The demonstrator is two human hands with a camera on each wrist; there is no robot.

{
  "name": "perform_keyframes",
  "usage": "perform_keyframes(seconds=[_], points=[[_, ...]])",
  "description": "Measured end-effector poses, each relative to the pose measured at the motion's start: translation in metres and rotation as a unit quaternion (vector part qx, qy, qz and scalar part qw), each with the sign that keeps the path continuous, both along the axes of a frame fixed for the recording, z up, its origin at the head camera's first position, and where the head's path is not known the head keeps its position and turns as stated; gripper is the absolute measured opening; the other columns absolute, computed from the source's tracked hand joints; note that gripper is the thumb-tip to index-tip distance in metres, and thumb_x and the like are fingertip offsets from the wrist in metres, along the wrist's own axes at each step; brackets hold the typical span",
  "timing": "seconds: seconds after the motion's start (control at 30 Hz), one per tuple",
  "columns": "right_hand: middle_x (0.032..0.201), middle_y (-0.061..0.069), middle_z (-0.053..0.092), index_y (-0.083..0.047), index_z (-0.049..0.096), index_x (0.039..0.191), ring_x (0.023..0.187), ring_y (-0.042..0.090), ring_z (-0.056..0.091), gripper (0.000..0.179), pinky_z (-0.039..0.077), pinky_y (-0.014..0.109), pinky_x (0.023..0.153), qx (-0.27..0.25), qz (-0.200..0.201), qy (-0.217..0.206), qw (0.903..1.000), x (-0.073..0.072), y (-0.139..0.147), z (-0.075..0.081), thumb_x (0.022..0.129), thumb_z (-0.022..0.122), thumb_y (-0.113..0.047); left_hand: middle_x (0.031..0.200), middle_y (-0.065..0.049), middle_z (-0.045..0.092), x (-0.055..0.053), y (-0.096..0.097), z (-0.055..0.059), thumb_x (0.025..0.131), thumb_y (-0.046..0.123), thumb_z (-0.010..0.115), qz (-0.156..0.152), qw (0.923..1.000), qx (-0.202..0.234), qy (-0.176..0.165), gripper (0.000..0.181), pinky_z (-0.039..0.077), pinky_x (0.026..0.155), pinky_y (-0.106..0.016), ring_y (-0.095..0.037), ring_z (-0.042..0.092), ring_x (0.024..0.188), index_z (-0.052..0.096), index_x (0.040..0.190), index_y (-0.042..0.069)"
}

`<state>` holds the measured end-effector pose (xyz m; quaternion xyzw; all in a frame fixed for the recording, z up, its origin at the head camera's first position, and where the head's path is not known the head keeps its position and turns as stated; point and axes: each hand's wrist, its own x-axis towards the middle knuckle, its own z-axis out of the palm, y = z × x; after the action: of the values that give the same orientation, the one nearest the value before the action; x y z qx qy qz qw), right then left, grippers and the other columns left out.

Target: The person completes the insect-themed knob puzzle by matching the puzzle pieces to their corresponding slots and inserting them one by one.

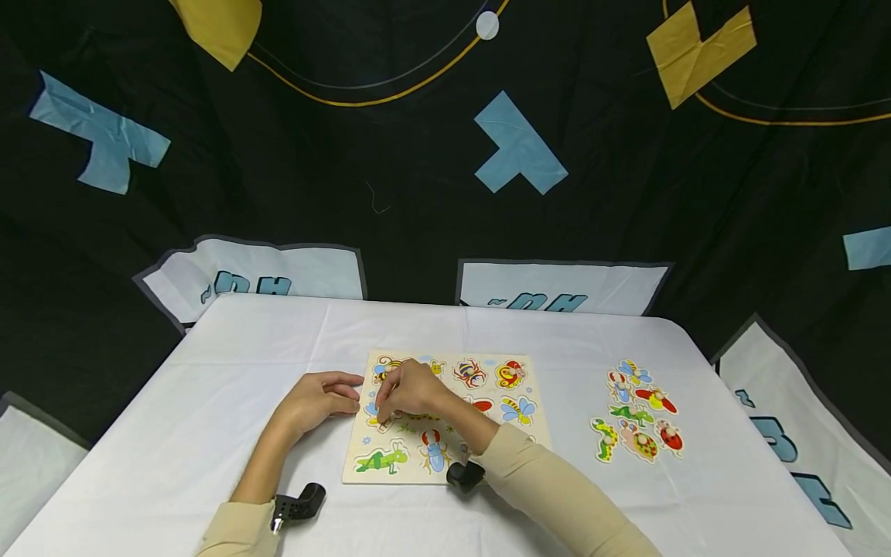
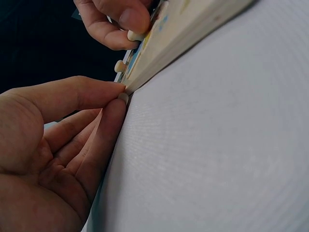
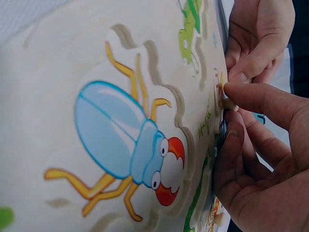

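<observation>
A wooden insect puzzle board [image 1: 358, 464] lies on the white table. My left hand [image 1: 316, 401] is at its left edge, and in the left wrist view the thumb and a finger pinch that edge. My right hand [image 1: 411, 389] reaches over the board's left middle. Its thumb and fingers pinch the small wooden knob [image 2: 135, 36] of a puzzle piece with a blue wing [image 1: 372, 410]; most of this piece is hidden by the fingers. Another knob [image 2: 119, 66] stands nearby on the board. A blue stag beetle picture [image 3: 116, 130] shows inside its recess in the right wrist view.
Several loose insect pieces, among them a green grasshopper [image 1: 631, 415] and a caterpillar [image 1: 604, 439], lie in a group right of the board. The white-covered table [image 1: 278, 340] extends to a black curtain [image 1: 418, 193] behind it.
</observation>
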<state>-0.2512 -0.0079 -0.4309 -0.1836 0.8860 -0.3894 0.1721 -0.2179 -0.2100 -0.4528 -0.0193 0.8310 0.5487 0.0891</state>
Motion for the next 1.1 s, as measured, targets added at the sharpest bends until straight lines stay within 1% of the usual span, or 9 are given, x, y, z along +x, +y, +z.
perform_keyframes(seconds=[0.27,0.6,0.83,1.1], points=[[0.063,-0.009,0.067,-0.016,0.078,0.07,0.064,0.007,0.054,0.014,0.042,0.019,0.06,-0.009,0.006,0.001,0.9999,0.0005,0.0012,-0.0013,0.068,0.09,-0.01,0.091,-0.005,0.073,0.0,0.0009,-0.0004,0.079,0.004,0.079,0.003,0.9999,-0.012,-0.001,0.05,0.056,0.071,-0.024,-0.013,0.067,0.08,0.067,0.128,0.0],[0.071,-0.011,0.069,-0.019,0.078,0.072,0.07,0.006,0.054,0.013,0.043,0.019,0.065,0.004,0.006,0.003,1.0,-0.0011,0.0026,-0.0019,0.07,0.09,-0.015,0.092,-0.005,0.074,-0.0002,0.0001,-0.0001,0.08,0.005,0.079,0.002,0.9999,-0.014,-0.001,0.051,0.055,0.071,-0.025,-0.012,0.067,0.08,0.066,0.129,0.0],[0.065,-0.011,0.068,-0.02,0.078,0.071,0.066,0.006,0.055,0.013,0.042,0.018,0.063,0.003,0.002,0.0,1.0,-0.001,0.0036,-0.0052,0.07,0.09,-0.015,0.092,-0.005,0.074,-0.0001,0.0002,-0.0004,0.079,0.006,0.079,0.001,0.9999,-0.011,-0.003,0.052,0.055,0.071,-0.025,-0.012,0.068,0.081,0.066,0.129,0.0],[0.06,-0.009,0.065,-0.018,0.078,0.071,0.058,0.005,0.052,0.013,0.039,0.018,0.056,-0.008,0.005,-0.017,0.9998,-0.0017,0.005,-0.0041,0.071,0.09,-0.015,0.092,-0.005,0.073,0.0,0.0004,-0.0006,0.079,0.005,0.08,0.002,0.9999,-0.014,-0.005,0.052,0.055,0.071,-0.025,-0.012,0.067,0.08,0.066,0.129,0.0]])
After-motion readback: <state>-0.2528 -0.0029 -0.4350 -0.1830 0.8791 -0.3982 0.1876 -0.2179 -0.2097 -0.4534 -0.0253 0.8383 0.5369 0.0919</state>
